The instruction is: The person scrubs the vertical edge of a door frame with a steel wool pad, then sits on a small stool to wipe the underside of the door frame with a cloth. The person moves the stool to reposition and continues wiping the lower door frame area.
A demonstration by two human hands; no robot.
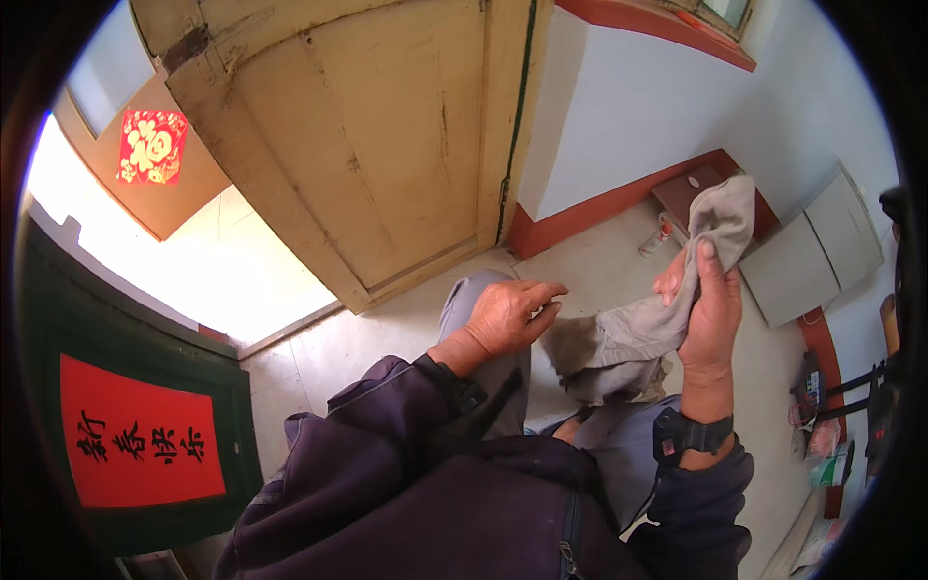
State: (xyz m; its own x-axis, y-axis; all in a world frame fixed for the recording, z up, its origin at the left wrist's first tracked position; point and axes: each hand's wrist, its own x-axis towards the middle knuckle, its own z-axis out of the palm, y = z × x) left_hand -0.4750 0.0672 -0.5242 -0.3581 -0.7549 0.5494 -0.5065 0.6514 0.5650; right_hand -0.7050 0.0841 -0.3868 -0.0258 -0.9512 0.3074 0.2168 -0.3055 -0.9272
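A grey-beige cloth (638, 330), dark and stained at its lower left end, is gripped in my right hand (714, 312). Its upper end stands above my thumb, and the rest hangs down to the left over my lap. It may be a sock or a rag; its kind is not plain. My left hand (515, 312) is held over my grey-trousered knee with its fingers curled and apart, a little left of the cloth's dark end. Nothing shows in it.
A yellow wooden door (377, 145) stands ajar ahead. A spray can (655, 239) and a brown box (685, 192) are by the wall, near a grey cabinet (790, 268). A green door (235, 413) with red paper (145, 464) is at left.
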